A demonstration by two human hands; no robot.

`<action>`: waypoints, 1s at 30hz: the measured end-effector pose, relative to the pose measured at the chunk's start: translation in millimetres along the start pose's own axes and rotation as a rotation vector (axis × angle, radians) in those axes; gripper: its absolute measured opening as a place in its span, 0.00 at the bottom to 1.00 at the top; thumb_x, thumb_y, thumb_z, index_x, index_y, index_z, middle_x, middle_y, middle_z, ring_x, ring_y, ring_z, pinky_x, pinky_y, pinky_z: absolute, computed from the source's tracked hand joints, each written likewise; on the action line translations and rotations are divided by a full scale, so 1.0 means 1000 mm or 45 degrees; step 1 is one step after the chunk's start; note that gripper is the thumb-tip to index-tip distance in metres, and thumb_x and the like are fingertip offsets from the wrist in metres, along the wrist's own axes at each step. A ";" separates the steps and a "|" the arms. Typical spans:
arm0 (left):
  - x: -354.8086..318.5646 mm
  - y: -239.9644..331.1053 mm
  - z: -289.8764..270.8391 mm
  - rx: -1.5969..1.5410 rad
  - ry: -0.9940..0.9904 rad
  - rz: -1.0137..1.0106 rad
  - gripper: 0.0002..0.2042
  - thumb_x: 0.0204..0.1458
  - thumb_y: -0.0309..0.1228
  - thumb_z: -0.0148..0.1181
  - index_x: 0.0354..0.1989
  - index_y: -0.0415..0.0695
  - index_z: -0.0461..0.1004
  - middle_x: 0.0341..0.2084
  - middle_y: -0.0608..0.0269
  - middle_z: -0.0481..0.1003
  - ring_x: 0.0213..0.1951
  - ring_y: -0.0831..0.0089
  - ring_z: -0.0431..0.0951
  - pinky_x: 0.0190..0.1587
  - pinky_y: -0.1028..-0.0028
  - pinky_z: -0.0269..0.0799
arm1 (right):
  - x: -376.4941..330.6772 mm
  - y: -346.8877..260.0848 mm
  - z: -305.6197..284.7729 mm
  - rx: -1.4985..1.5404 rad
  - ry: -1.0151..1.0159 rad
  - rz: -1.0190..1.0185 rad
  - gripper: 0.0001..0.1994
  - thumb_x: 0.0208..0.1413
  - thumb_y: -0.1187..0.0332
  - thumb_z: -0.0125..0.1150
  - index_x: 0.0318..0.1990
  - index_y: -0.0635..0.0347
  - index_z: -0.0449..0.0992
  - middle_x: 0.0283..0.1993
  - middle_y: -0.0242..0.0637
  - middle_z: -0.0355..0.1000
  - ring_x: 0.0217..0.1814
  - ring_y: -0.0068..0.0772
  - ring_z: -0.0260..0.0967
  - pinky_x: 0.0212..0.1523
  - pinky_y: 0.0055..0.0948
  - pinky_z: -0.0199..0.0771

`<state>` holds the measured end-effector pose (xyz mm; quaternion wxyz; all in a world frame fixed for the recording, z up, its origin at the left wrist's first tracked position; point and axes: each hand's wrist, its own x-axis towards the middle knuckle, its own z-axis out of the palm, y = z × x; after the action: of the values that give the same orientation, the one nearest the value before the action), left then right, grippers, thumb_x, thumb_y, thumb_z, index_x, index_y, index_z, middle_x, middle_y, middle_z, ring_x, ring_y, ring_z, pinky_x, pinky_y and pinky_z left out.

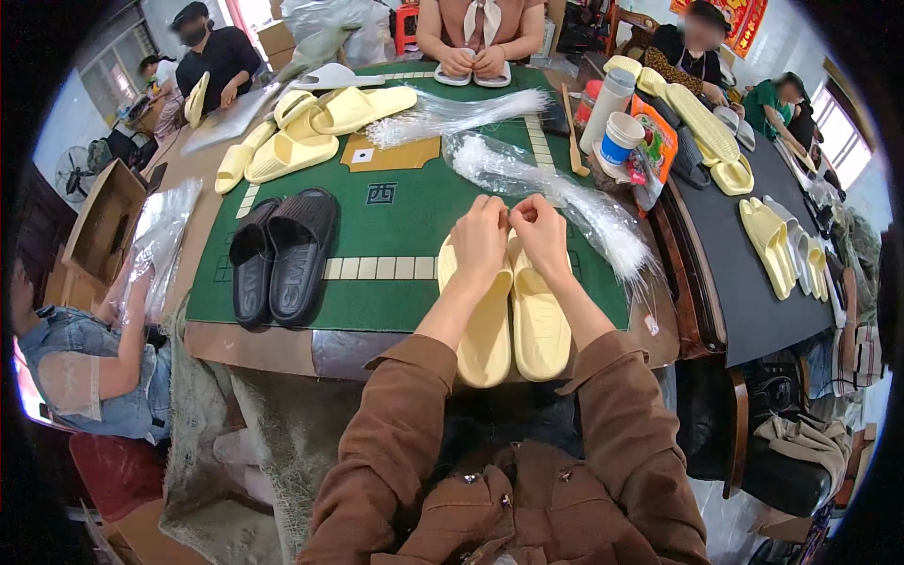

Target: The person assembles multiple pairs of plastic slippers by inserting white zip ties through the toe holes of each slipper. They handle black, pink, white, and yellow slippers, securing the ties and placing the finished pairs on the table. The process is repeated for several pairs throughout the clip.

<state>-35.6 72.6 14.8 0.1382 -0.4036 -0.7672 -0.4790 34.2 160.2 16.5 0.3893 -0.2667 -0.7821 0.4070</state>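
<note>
A pair of pale yellow slippers point(541, 344) lies at the table's near edge, side by side, heels toward me. Over their straps, my left hand point(481, 240) and my right hand point(541, 235) meet with fingertips pinched close together. Whatever they hold between them is too small to make out. Just beyond my hands lies a bag of thin white plastic strands point(603, 226), its loose ends fanning out to the right. To the left sits a pair of black slippers point(303, 259), apart from my hands.
The green mat point(395, 311) covers the table. More yellow slippers point(292, 155) lie at far left, beside another bundle of white strands point(452, 115). A white cup point(620, 141) and a grey bottle stand at right. Several people sit around; a black side table point(753, 311) holds more slippers.
</note>
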 end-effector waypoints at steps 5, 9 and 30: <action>0.003 0.003 0.003 0.038 -0.030 0.041 0.02 0.45 0.23 0.59 0.28 0.43 0.72 0.27 0.58 0.73 0.30 0.52 0.76 0.31 0.58 0.70 | 0.006 0.000 -0.005 -0.052 0.000 0.059 0.07 0.47 0.70 0.60 0.30 0.67 0.74 0.24 0.43 0.74 0.27 0.32 0.74 0.31 0.30 0.72; 0.006 0.001 0.003 0.040 -0.031 0.076 0.02 0.45 0.23 0.59 0.27 0.44 0.73 0.28 0.58 0.73 0.30 0.53 0.76 0.31 0.58 0.70 | 0.007 0.001 -0.004 -0.026 0.004 0.055 0.07 0.48 0.70 0.59 0.30 0.66 0.74 0.25 0.43 0.74 0.27 0.33 0.74 0.32 0.31 0.72; -0.009 -0.011 0.030 -0.159 -0.011 -0.029 0.04 0.44 0.23 0.56 0.28 0.38 0.72 0.31 0.47 0.71 0.34 0.49 0.75 0.35 0.58 0.71 | 0.011 0.037 -0.010 0.082 -0.243 0.077 0.07 0.58 0.70 0.56 0.36 0.67 0.75 0.31 0.36 0.72 0.33 0.23 0.67 0.35 0.23 0.68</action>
<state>-32.9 91.2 -13.1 0.1041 -0.4047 -0.7410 -0.5257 40.2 191.7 -6.5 0.3090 -0.2375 -0.7937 0.4671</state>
